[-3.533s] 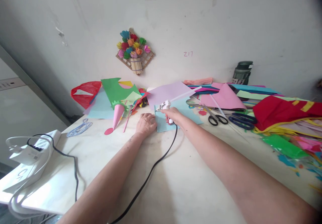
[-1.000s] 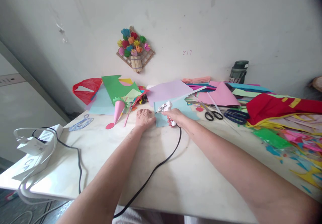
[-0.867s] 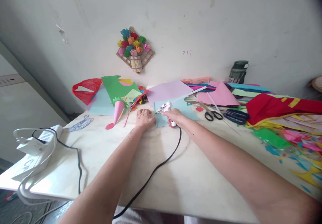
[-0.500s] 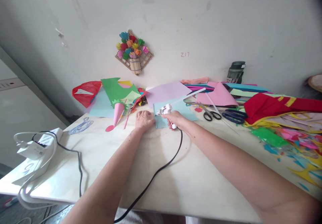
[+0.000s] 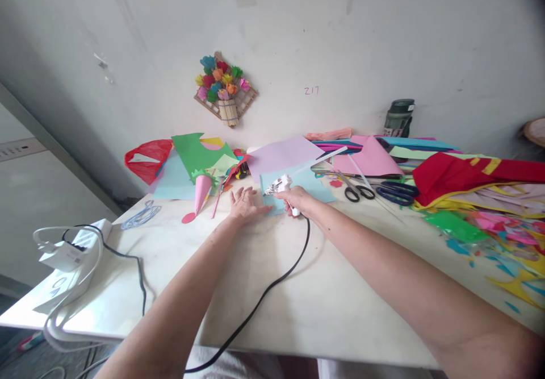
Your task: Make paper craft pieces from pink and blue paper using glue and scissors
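Note:
My right hand (image 5: 296,199) is closed round the handle of a white hot glue gun (image 5: 281,184). The gun's nozzle points left, over the left edge of a light blue sheet of paper (image 5: 313,184). A black cord runs from its handle toward me. At that same edge, my left hand (image 5: 246,204) lies on the table with fingers spread and thumb stretched onto the sheet's lower corner. Left of it lie a pink paper cone (image 5: 202,192) with a green fringed top and a small red paper disc (image 5: 188,218).
Two pairs of scissors (image 5: 359,192) lie to the right, near a red cloth (image 5: 447,177) and paper scraps (image 5: 506,265). A power strip (image 5: 91,248) with cables stands at the left edge. Coloured sheets (image 5: 285,156) and a dark bottle (image 5: 398,119) line the wall.
My left hand's fingers have spread, and its thumb has stretched right onto the blue sheet's corner. The glue gun stays at about the same place. The view has shifted slightly.

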The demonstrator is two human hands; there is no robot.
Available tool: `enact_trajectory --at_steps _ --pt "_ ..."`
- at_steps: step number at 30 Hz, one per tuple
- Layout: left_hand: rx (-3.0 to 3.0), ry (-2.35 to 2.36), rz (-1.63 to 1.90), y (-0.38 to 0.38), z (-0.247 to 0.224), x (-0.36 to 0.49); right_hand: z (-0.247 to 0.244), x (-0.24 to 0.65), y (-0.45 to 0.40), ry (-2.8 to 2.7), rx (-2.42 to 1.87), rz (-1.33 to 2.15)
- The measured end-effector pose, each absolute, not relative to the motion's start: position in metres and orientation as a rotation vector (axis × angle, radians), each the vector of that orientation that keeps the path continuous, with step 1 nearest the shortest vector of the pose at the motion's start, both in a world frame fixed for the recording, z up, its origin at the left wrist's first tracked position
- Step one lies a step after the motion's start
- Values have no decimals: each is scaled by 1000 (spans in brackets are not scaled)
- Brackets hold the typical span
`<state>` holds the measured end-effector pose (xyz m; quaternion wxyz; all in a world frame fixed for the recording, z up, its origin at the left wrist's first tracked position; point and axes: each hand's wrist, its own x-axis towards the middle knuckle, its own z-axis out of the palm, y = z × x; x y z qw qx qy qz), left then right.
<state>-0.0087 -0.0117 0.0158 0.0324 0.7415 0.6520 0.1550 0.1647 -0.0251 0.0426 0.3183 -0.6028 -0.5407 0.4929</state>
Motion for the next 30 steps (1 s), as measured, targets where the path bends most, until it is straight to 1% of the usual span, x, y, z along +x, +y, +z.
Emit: enact_trajectory --at_steps 3,7,14,30 --pt "2334 1944 334 -19 14 -7 45 165 -28 -1416 -1588 1306" --pt "2356 1929 268 -24 13 -7 47 165 -30 -1408 -1581 1322" --pt "2369 1951 356 -16 9 -8 49 160 -21 -1340 -1608 1333" --pt "2217 2031 401 -13 14 -9 41 157 -4 -1322 -1624 1348"
